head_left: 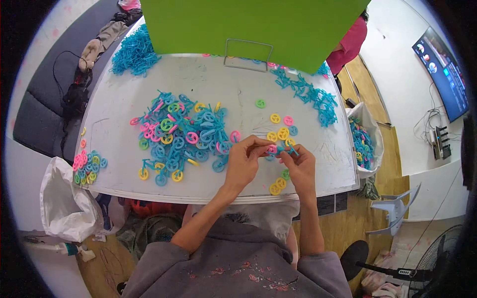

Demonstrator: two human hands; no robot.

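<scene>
Near the table's front edge, my left hand (243, 164) pinches a small pink plastic wheel (272, 149). Close against it, my right hand (300, 171) grips a blue plastic stick-like piece (294, 150). The two pieces meet between my fingertips, but whether they are joined I cannot tell. Several loose yellow wheels (283, 133) lie just beyond my hands, along with a pink wheel (288, 120) and a green wheel (260, 104). More yellow wheels (275, 189) rest between my wrists. To the left spreads a large heap of blue pieces with coloured wheels (171, 144).
A green board (248, 30) stands across the table's (213, 82) far side. Blue pieces lie heaped at far left (135, 52) and far right (308, 94). A small wheel pile (88, 166) sits at the left edge. White sacks (64, 203) flank the table; a person (350, 42) is behind the board.
</scene>
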